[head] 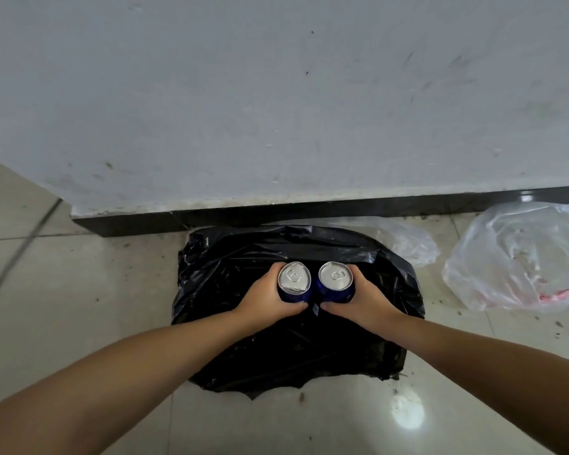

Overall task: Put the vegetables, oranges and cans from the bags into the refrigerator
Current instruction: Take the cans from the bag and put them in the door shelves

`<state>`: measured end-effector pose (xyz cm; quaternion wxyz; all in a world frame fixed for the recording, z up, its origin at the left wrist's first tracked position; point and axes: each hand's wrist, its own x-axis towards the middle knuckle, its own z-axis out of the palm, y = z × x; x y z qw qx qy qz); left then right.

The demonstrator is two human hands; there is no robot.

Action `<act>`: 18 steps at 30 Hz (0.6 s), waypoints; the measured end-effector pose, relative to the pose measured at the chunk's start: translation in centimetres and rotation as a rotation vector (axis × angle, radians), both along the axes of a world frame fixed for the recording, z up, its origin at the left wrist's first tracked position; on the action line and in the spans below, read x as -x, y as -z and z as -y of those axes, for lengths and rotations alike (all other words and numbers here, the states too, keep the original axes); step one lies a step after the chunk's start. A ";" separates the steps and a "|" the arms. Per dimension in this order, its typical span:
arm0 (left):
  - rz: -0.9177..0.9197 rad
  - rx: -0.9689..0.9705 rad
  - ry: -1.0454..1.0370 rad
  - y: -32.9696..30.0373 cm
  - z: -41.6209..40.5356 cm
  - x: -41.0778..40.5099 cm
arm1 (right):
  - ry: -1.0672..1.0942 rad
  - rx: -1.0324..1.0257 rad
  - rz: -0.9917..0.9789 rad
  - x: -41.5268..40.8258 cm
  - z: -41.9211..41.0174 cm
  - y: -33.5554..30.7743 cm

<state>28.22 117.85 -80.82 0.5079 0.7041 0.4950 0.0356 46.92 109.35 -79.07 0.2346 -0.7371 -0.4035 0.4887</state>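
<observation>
Two blue cans with silver tops stand upright side by side above a black plastic bag [276, 349] that lies on the tiled floor against the wall. My left hand [265, 295] grips the left can [294, 280] and my right hand [363, 298] grips the right can [335, 276], fingers curled round their sides. The two cans almost touch. What lies inside the black bag is hidden.
A grey wall [276, 93] with a dark skirting strip [309, 211] rises just behind the bag. A clear plastic bag [519, 257] with something red in it lies at the right, and a smaller crumpled clear bag [408, 244] lies beside the black one.
</observation>
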 end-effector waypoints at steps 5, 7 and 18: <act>0.019 0.060 -0.150 -5.6 0.3 -0.5 | 0.162 -0.048 0.003 1.2 0.0 -5.5; 0.023 0.106 -0.198 -8.6 1.1 -0.2 | 0.203 -0.036 -0.008 1.7 0.8 -8.4; -0.068 0.159 -0.169 -28.2 6.2 3.3 | 0.290 0.049 -0.056 3.5 5.7 -27.3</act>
